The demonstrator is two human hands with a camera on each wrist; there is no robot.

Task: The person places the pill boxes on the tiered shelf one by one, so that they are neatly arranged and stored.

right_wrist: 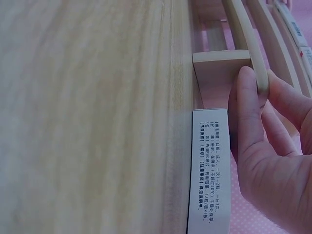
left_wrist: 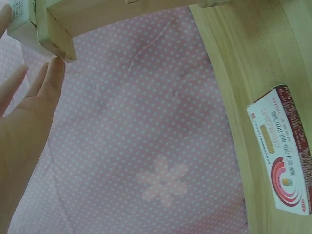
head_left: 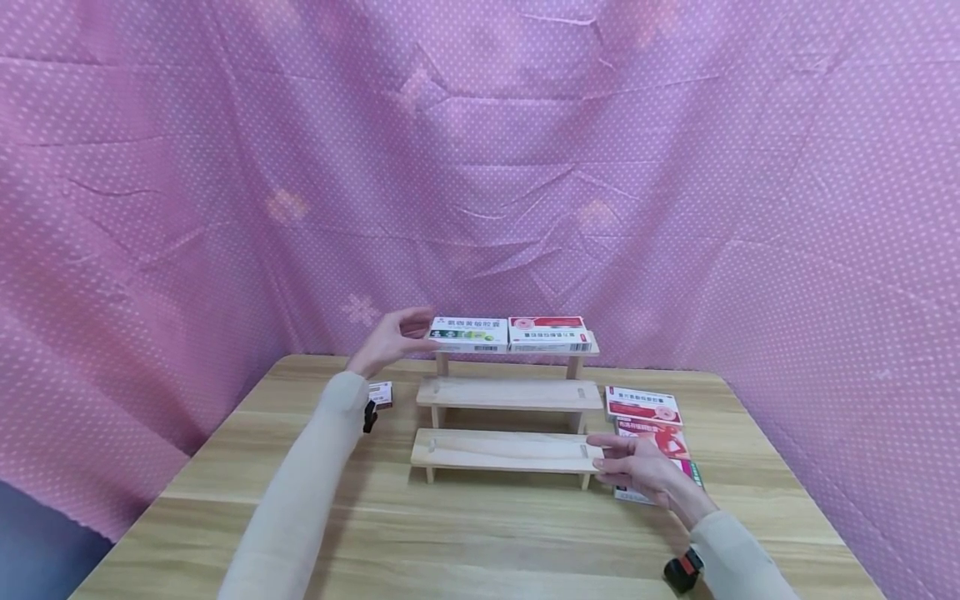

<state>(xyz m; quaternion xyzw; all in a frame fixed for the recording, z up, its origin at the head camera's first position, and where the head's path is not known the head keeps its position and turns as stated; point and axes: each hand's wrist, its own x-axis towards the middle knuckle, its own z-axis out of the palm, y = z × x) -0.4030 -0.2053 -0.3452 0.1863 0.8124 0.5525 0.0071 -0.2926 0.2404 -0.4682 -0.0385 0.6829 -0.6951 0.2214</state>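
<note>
A wooden three-step display rack (head_left: 506, 450) stands on the table. Side by side on its top step lie a green-and-white medicine box (head_left: 468, 333) and a red-and-white medicine box (head_left: 549, 333). My left hand (head_left: 393, 337) is at the left end of the top step, beside the green-and-white box. Its fingers (left_wrist: 51, 80) are extended, and one fingertip touches the step's end in the left wrist view. With thumb and fingers my right hand (head_left: 645, 471) pinches the right end of the lowest step; the plank's edge shows between them in the right wrist view.
Right of the rack lie a red-and-white box (head_left: 643, 406), a red box (head_left: 654, 437) and another box (head_left: 630, 495) partly hidden by my right hand. A small medicine box (left_wrist: 280, 151) lies left of the rack. A pink dotted cloth (head_left: 480, 208) hangs behind the table.
</note>
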